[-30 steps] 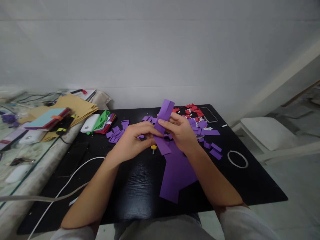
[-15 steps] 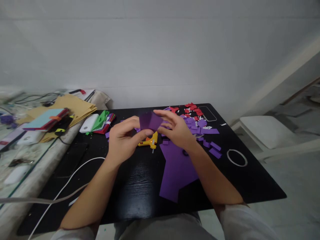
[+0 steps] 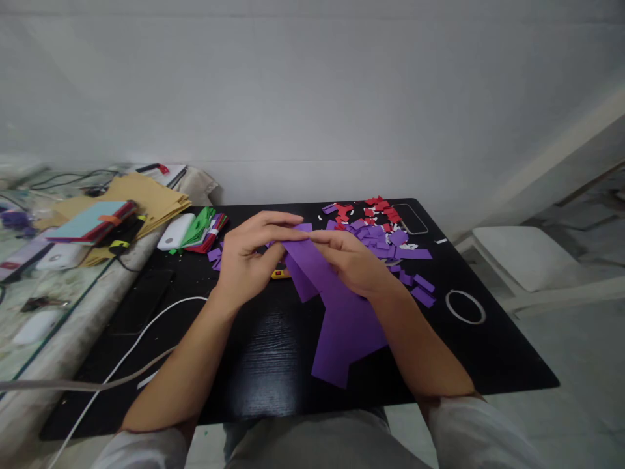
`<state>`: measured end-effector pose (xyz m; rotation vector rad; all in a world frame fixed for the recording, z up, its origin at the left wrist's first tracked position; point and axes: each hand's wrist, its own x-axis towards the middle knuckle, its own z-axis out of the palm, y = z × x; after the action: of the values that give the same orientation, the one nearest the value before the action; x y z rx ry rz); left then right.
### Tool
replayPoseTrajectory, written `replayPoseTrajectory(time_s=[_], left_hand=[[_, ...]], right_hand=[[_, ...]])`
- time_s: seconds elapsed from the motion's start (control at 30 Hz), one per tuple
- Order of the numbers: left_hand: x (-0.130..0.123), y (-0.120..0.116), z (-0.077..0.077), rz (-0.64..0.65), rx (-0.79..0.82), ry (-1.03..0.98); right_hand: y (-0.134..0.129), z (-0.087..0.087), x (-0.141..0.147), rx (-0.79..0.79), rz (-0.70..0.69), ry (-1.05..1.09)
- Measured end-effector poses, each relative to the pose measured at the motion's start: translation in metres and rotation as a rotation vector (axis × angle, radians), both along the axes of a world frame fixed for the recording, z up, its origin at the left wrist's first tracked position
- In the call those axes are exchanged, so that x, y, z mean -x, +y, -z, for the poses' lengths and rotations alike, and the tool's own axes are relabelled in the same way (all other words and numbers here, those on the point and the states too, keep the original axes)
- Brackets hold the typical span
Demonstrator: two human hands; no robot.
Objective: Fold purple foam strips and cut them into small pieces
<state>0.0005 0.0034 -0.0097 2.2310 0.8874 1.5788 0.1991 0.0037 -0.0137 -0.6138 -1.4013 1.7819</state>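
Note:
Both my hands pinch the top edge of a folded purple paper piece (image 3: 305, 267) above the middle of the table. My left hand (image 3: 256, 254) has its thumb below and its fingers along the fold. From the other side, my right hand (image 3: 351, 257) grips the same edge, fingertips close to the left ones. Under and in front of my right hand lies a larger purple sheet (image 3: 344, 332) with angled cut edges. A yellow glue gun (image 3: 280, 272) shows only in part behind the held paper.
Purple cut pieces (image 3: 375, 241) and red scraps (image 3: 383, 208) lie at the back right, a white ring (image 3: 465, 307) near the right edge. At left are folded green paper (image 3: 199, 228), a dark phone (image 3: 141, 303) and a white cable (image 3: 146, 335). A white stool (image 3: 527, 257) stands beyond.
The purple piece has turned from facing me to hanging down folded from my fingers. My hands have come closer together, and the glue gun is now mostly covered.

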Motion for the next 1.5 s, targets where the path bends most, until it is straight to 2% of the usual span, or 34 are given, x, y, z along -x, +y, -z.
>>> replayPoseTrajectory(time_s=[0.13,0.3,0.43,0.57,0.67,0.93,1.1,1.2,1.3,1.4,1.5], left_hand=[[0.003,0.003,0.0,0.015,0.058,0.052],[0.003,0.006,0.001,0.014,0.056,0.058],[0.0,0.005,0.002,-0.016,0.195,0.0],[-0.001,0.004,0.003,-0.078,0.296,0.056],[0.0,0.004,0.003,-0.095,0.276,0.055],[0.001,0.006,0.005,-0.207,0.1,0.039],[0.0,0.006,0.005,-0.258,0.014,0.042],[0.006,0.004,0.0,-0.172,0.065,0.119],[0.017,0.001,-0.007,0.033,0.22,0.181],[0.023,0.0,-0.011,0.196,0.351,0.15],[0.021,0.0,-0.012,0.174,0.375,0.135]], right_hand=[[0.001,-0.006,-0.004,0.103,0.054,0.01],[-0.002,-0.007,-0.004,0.078,0.035,-0.003],[-0.004,-0.002,-0.002,0.09,0.064,0.009],[-0.005,-0.003,0.0,0.052,0.102,-0.005],[-0.005,-0.006,0.001,0.014,0.125,-0.049],[-0.008,-0.005,0.004,0.081,0.072,-0.099],[-0.007,-0.003,0.004,0.053,0.098,-0.107],[-0.004,-0.001,0.0,-0.003,0.138,-0.131],[0.001,0.0,-0.005,-0.109,0.21,-0.172],[0.002,0.0,-0.009,-0.249,0.264,-0.243],[0.001,-0.002,-0.01,-0.336,0.271,-0.331]])
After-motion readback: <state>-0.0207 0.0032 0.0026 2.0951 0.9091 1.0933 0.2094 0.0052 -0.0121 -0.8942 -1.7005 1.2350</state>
